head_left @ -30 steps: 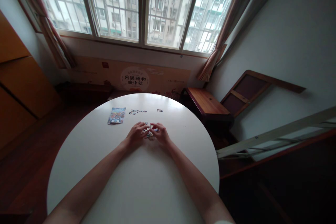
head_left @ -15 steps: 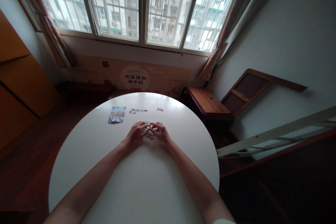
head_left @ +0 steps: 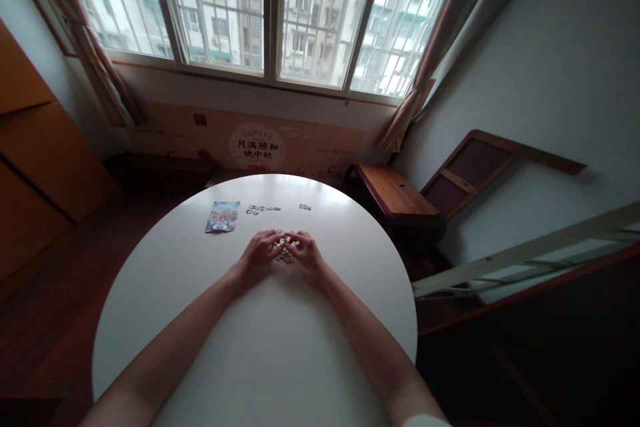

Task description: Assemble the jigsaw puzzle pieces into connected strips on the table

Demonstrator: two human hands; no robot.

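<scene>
A small pile (head_left: pixel 285 258) of puzzle pieces is lying in front of me on the white tabletop (head_left: pixel 280 347). The pieces are looking tiny and jumbled, mostly pale and dark with touches of brown, their knobby edges crowding one another; single prints are too small for me to be making out.

My left grip (head_left: pixel 261 249) is resting at the left side of the pile and my right grip (head_left: pixel 306 252) at its right side, so the pile is sitting between them, partly hiding beneath my fingers and partly showing on the side nearer to me. Both grips are curling inward, thumbs and fingertips almost meeting over the pile and leaving only a narrow gap. I am not able to tell whether either one is pinching a piece.

Beyond the pile and a little to its left, a patch (head_left: pixel 257 209) of flat pieces is spreading out, with a short strip (head_left: pixel 273 209) lying just to the right of that patch. Beyond the pile and slightly to its right, a smaller cluster (head_left: pixel 305 207) is lying apart. Left of the pile and farther off, a blue printed packet (head_left: pixel 223 217) is lying flat.
</scene>
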